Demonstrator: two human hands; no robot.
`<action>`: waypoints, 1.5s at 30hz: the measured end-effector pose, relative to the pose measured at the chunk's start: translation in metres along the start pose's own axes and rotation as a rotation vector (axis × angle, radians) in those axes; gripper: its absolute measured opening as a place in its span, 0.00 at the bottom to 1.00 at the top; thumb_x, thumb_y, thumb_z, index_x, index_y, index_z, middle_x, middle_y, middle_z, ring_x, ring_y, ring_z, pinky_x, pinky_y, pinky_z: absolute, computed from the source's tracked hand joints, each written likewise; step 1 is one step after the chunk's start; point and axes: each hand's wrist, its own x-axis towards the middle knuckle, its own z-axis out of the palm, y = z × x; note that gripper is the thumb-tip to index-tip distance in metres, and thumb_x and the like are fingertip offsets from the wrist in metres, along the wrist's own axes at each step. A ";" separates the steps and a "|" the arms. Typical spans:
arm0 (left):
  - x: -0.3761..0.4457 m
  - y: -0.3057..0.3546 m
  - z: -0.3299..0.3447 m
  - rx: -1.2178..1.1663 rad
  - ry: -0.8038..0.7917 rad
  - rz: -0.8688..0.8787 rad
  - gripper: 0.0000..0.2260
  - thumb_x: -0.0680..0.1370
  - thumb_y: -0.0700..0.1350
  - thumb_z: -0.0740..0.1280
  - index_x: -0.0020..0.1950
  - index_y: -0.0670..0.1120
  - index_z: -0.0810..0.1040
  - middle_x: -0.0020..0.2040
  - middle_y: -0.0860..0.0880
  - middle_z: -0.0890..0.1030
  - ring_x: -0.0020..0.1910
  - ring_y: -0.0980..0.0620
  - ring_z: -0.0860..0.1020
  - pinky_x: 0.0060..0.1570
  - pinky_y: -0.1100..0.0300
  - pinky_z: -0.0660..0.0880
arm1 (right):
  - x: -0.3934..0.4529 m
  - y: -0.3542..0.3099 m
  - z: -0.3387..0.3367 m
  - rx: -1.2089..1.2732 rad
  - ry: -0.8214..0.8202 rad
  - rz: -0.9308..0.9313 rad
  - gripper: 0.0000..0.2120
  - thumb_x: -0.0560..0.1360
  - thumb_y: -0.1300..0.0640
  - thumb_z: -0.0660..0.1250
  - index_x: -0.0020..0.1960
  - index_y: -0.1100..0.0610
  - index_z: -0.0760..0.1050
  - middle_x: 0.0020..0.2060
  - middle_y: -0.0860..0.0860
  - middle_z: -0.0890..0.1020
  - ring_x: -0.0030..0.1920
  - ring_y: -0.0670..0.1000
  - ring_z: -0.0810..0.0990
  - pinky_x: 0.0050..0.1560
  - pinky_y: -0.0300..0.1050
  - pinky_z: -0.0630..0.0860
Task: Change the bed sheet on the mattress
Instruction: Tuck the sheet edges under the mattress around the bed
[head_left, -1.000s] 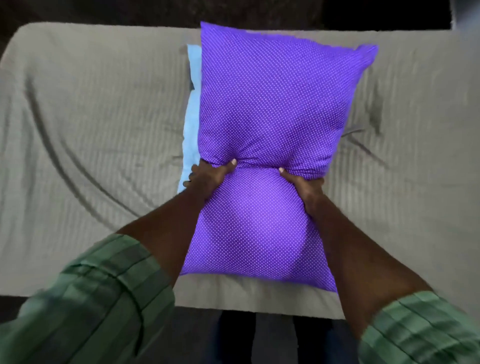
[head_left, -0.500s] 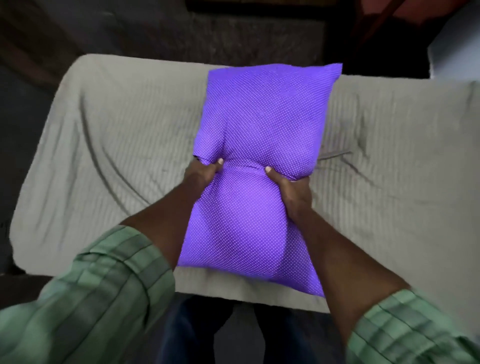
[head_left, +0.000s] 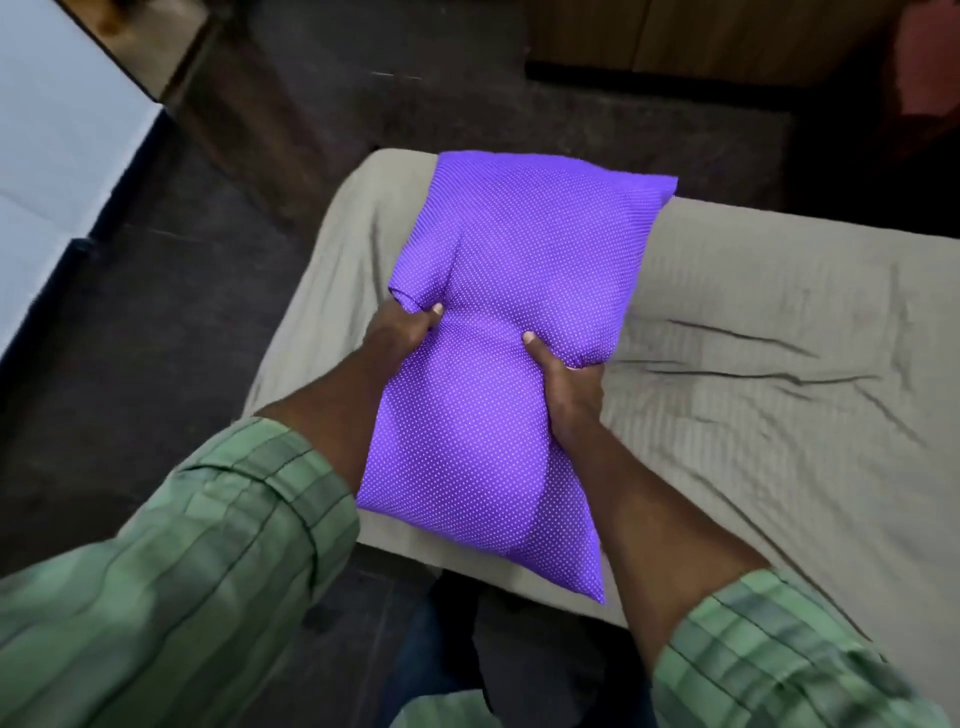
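Since 0.5 s ago the purple pillow (head_left: 511, 332) has swung toward the left end of the bed (head_left: 779, 374), its far corners now reaching past the mattress edge. Both hands pinch its middle (thumbs on top, the other fingers hidden beneath): left hand (head_left: 397, 332), right hand (head_left: 563, 382). Grey sheet (head_left: 753, 441) lies wrinkled underneath.

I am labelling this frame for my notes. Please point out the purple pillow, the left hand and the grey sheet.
purple pillow (head_left: 535, 249): head view, upper bulge of its cover.
left hand (head_left: 400, 332): head view, back of the hand.
grey sheet (head_left: 753, 415): head view, wrinkled bare part.
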 end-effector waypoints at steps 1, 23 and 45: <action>0.012 -0.010 -0.017 0.001 0.007 0.005 0.31 0.72 0.63 0.76 0.70 0.48 0.78 0.63 0.47 0.82 0.60 0.45 0.80 0.58 0.56 0.75 | -0.007 0.000 0.021 0.013 -0.003 -0.008 0.62 0.50 0.24 0.79 0.77 0.47 0.64 0.69 0.49 0.78 0.68 0.57 0.77 0.73 0.57 0.70; 0.124 -0.083 -0.112 0.507 0.235 0.289 0.32 0.80 0.51 0.70 0.80 0.51 0.61 0.80 0.41 0.59 0.77 0.39 0.62 0.72 0.41 0.60 | 0.003 0.023 0.247 -0.779 0.056 -0.046 0.45 0.81 0.33 0.58 0.84 0.56 0.40 0.82 0.63 0.47 0.81 0.64 0.53 0.76 0.65 0.55; -0.196 0.049 0.020 0.552 0.054 0.522 0.13 0.76 0.42 0.66 0.57 0.54 0.84 0.64 0.49 0.78 0.66 0.46 0.75 0.66 0.50 0.66 | -0.095 -0.012 -0.056 -0.969 -0.163 -0.406 0.27 0.80 0.46 0.65 0.73 0.60 0.67 0.72 0.62 0.69 0.73 0.64 0.67 0.70 0.58 0.68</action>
